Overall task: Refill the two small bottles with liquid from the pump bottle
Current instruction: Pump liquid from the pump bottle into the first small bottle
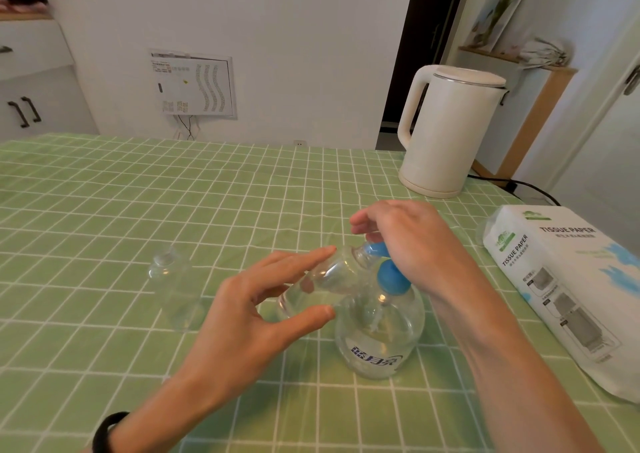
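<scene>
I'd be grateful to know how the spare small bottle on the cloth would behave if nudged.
The spare small bottle looks empty, so probably light and easily tipped. Smooth and round, it may slip in fingers and roll once down.

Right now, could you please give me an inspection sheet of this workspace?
Surface: green checked tablecloth.
Job's things: tilted small clear plastic bottle, mouth at blue pump head of round clear pump bottle; second small clear bottle upright, apart.
Clutter: white electric kettle; white tissue paper pack.
Grips: left hand pinches tilted bottle; right hand covers pump head.
Cables: black cable right of kettle.
Surroundings: white wall, white cabinet, dark doorway.
</scene>
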A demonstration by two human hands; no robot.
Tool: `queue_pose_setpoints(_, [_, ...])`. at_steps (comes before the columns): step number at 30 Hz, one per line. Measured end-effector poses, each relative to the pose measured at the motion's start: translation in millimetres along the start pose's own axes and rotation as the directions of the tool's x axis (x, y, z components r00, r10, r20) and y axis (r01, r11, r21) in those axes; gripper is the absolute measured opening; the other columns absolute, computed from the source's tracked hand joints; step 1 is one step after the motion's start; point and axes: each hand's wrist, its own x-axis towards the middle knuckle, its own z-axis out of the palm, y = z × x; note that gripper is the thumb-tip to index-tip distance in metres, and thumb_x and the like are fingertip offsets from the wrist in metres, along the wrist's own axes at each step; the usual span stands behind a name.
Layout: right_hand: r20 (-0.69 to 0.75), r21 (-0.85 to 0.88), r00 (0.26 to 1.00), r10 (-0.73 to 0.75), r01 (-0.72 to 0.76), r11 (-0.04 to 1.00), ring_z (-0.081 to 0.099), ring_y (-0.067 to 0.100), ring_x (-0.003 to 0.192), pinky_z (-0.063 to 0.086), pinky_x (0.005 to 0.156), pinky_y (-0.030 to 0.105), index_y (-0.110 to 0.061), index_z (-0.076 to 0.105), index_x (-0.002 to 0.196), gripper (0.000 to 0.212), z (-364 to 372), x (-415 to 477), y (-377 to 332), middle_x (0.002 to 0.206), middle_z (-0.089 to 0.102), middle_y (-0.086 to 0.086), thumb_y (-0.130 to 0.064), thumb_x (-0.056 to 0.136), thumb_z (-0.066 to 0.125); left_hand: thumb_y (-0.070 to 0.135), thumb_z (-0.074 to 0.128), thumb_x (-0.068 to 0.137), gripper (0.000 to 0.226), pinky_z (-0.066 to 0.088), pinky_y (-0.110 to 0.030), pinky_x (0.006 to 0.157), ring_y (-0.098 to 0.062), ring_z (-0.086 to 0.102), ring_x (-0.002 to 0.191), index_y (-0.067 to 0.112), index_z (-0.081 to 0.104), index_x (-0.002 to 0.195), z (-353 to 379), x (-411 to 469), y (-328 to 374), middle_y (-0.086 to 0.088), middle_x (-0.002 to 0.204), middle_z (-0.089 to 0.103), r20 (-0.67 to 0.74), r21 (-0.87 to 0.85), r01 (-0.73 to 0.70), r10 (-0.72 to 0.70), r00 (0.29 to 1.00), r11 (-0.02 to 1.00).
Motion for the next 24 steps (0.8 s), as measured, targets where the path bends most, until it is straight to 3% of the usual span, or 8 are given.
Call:
queue_pose_setpoints(3, [0.023, -0.005, 1.0, -0.006, 0.007, 1.0, 0.068, -0.001, 0.098, 0.047, 0.081, 0.023, -0.025, 0.08, 0.089, 0.032, -0.2, 0.6, 0.1, 0.099, 0.077, -0.018, -0.028, 0.102, 0.051, 0.045, 0.081, 0.076, 0.058, 0.056, -0.05, 0.101, -0.019, 0.072, 0.113, 0.054, 0.066, 0.131, 0.2, 0.7, 1.4, 0.012, 0.122, 0.075, -0.001, -0.013, 0.007, -0.007, 1.0, 1.0])
queue_pose_setpoints(8, [0.034, 0.012, 0.999, 0.007, -0.007, 1.0, 0.069, 0.003, 0.102, 0.049, 0.089, 0.026, -0.027, 0.081, 0.088, 0.034, 0.3, 3.8, 1.1, 0.098, 0.079, -0.015, -0.023, 0.102, 0.051, 0.045, 0.08, 0.076, 0.058, 0.055, -0.037, 0.099, -0.017, 0.071, 0.115, 0.052, 0.066, 0.132, 0.1, 2.2, -0.2, 0.015, 0.121, 0.075, 0.007, -0.011, 0.008, -0.008, 1.0, 1.0])
queue_pose_setpoints(12, [0.1, -0.016, 0.994, 0.046, -0.044, 0.999, 0.07, 0.005, 0.105, 0.051, 0.095, 0.027, -0.026, 0.08, 0.091, 0.034, 3.3, 1.4, 2.2, 0.099, 0.079, -0.012, -0.017, 0.101, 0.05, 0.047, 0.08, 0.076, 0.058, 0.056, -0.034, 0.099, -0.014, 0.07, 0.117, 0.052, 0.066, 0.132, -0.5, 0.1, -0.7, 0.02, 0.122, 0.074, 0.008, 0.01, 0.02, -0.02, 1.0, 1.0])
queue_pose_setpoints(15, [0.049, 0.012, 0.998, 0.024, -0.025, 1.0, 0.07, 0.007, 0.107, 0.051, 0.102, 0.034, -0.027, 0.08, 0.089, 0.033, 3.0, -0.2, 1.6, 0.1, 0.079, -0.013, -0.019, 0.101, 0.05, 0.047, 0.079, 0.076, 0.058, 0.056, -0.035, 0.098, -0.013, 0.07, 0.117, 0.056, 0.065, 0.131, -0.3, -1.2, 1.2, 0.02, 0.122, 0.074, 0.002, 0.018, 0.012, -0.012, 1.0, 1.0])
queue_pose_setpoints(20, [0.014, 0.026, 1.0, -0.008, 0.007, 1.0, 0.07, 0.002, 0.1, 0.05, 0.089, 0.028, -0.025, 0.081, 0.087, 0.033, 2.1, -0.8, 0.6, 0.098, 0.079, -0.016, -0.029, 0.101, 0.052, 0.047, 0.079, 0.075, 0.057, 0.058, -0.045, 0.099, -0.018, 0.072, 0.11, 0.058, 0.065, 0.13, 0.0, -0.9, 2.9, 0.014, 0.121, 0.075, 0.002, 0.001, 0.016, -0.016, 1.0, 1.0])
queue_pose_setpoints(24, [0.017, 0.015, 1.0, -0.011, 0.011, 1.0, 0.069, -0.001, 0.098, 0.048, 0.084, 0.025, -0.025, 0.082, 0.086, 0.033, 1.0, 0.9, 1.3, 0.098, 0.079, -0.016, -0.03, 0.101, 0.053, 0.047, 0.079, 0.075, 0.057, 0.056, -0.037, 0.097, -0.017, 0.072, 0.108, 0.058, 0.065, 0.13, 0.8, -0.8, 3.8, 0.012, 0.119, 0.075, -0.003, -0.009, 0.018, -0.018, 1.0, 1.0])
